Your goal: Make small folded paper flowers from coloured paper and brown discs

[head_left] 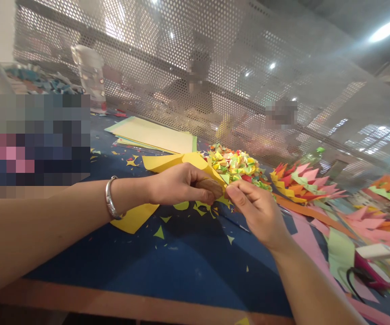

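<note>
A sheet of yellow paper is held up over the blue table, curving behind my hands. My left hand, with a silver bangle at its wrist, is closed on the sheet near its right end. At that same end my right hand pinches the paper's edge between thumb and fingers; its fingertips nearly meet those of the left. Under my left forearm another stretch of yellow paper shows; I cannot tell whether it belongs to the same sheet. Green and yellow offcuts lie below my hands.
A heap of colourful paper bits lies behind my hands, beside a stack of pale paper sheets. Spiky paper pieces and a magenta tool with a black cord are at right. A tall cup stands by the mesh screen.
</note>
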Demonstrator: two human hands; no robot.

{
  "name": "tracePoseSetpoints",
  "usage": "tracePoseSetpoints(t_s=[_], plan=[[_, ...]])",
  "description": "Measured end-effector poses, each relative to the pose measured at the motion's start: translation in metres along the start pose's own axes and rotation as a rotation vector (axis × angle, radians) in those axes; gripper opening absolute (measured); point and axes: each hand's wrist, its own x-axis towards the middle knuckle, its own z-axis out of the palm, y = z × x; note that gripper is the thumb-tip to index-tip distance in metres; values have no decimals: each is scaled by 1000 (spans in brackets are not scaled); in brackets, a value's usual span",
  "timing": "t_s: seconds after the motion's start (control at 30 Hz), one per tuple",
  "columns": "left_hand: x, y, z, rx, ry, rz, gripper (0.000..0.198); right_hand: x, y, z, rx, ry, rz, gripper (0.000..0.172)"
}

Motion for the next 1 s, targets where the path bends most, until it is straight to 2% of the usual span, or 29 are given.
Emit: tracePoseSetpoints(t_s=[0.1, 0.23, 0.4, 0.57, 0.67, 0.77, 0.87, 1.0], plan=[[0, -3, 2, -31, 28, 4, 9, 0, 1, 2, 77, 7, 22, 36], [0, -8, 4, -13, 75, -9, 19, -1, 7, 7, 109, 15, 35, 29], [-1, -6, 8, -148, 110, -14, 12, -2, 10, 9, 105, 66, 1, 28], [-2, -3, 19, -270, 236, -102, 18, -1, 5, 9, 109, 85, -3, 28], [-2, -2, 24, -317, 302, -87, 17, -1, 2, 9, 114, 79, -6, 27], [-1, -1, 24, -279, 327, -55, 17, -1, 1, 6, 168, 49, -13, 26], [-2, -1, 20, -174, 309, -26, 19, -2, 2, 3, 205, 66, -45, 32], [-3, -3, 16, -2, 252, 54, 24, -1, 1, 0, 113, 58, -46, 35]])
